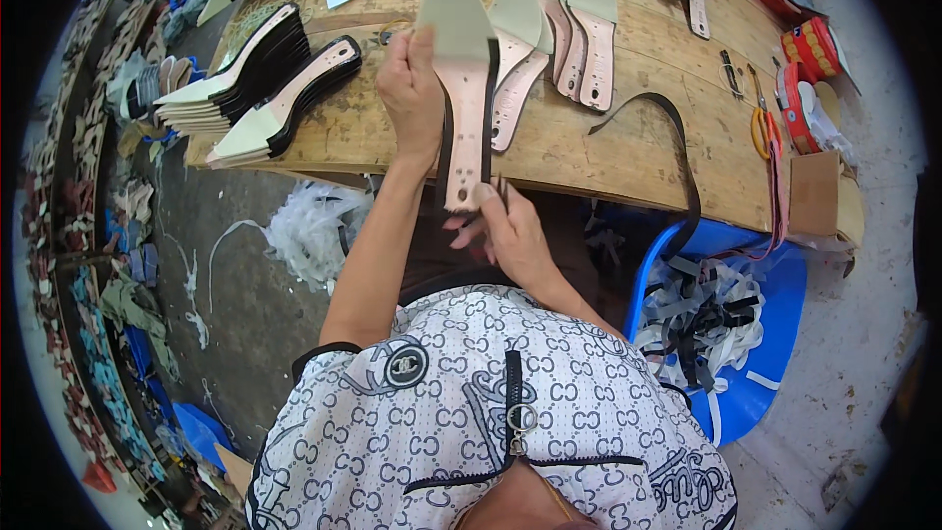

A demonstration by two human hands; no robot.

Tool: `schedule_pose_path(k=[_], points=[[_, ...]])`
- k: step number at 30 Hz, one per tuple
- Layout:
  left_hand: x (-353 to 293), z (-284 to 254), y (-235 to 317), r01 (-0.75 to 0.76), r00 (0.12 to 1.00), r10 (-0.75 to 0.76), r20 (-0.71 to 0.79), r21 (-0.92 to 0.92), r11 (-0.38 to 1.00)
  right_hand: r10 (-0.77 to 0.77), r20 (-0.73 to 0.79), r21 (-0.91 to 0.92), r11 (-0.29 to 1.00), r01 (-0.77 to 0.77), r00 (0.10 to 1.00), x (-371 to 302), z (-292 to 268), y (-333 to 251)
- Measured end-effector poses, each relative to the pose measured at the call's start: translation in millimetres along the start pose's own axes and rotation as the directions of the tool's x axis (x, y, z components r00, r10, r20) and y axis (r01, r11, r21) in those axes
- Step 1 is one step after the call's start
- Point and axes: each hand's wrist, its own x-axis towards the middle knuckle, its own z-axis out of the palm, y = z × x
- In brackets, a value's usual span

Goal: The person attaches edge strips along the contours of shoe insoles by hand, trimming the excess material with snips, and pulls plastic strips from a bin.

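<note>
A pointed shoe insole (465,108), pale green at the toe and pink toward the heel, stands upright over the table's front edge, slightly blurred. Black edging runs along its sides. My left hand (410,88) grips it from the left, thumb on the front face. Down at the heel end, my right hand (505,231) is closed with thumb and fingers on the insole's lower edge. A thin dark piece shows by those fingers; I cannot make out whether it is loose edging. Behind the held one lie several similar insoles (590,29).
Two stacks of black-edged insoles (285,103) sit on the wooden table's (638,152) left. A black strip (677,128) hangs over its front edge toward a blue bin (785,334) of scraps. Orange-handled scissors (759,130), red tape rolls (811,49) and a cardboard box (816,194) are at right.
</note>
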Motion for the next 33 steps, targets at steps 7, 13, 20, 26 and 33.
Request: schedule_pose_path(k=[7,13,20,26,33], points=[[-9.0,-33.1,54.8,-0.493,0.693,0.396,0.603,-0.004,0.87,0.084,0.047,-0.348,0.935,-0.062,0.995,13.3,-116.5,-35.8],[-65.9,-26.6,36.0,-0.346,0.475,-0.006,0.88,0.192,0.918,0.073,-0.048,-0.185,0.979,-0.081,0.996,7.5,-111.2,-17.9],[-113.2,-13.7,21.2,-0.151,0.733,-0.052,0.678,0.238,0.959,-0.2,-0.503,0.061,0.962,0.265,0.841,7.8,-59.2,41.8],[-102.4,-26.3,19.5,0.579,0.218,-0.251,0.943,0.083,0.811,-0.355,-0.016,0.227,0.909,0.35,0.935,25.2,-97.3,22.6],[-91.6,-10.4,23.6,0.947,-0.07,-0.273,0.959,0.15,0.284,-0.12,-0.057,-0.084,0.99,0.115,0.991,14.8,-90.9,13.1]])
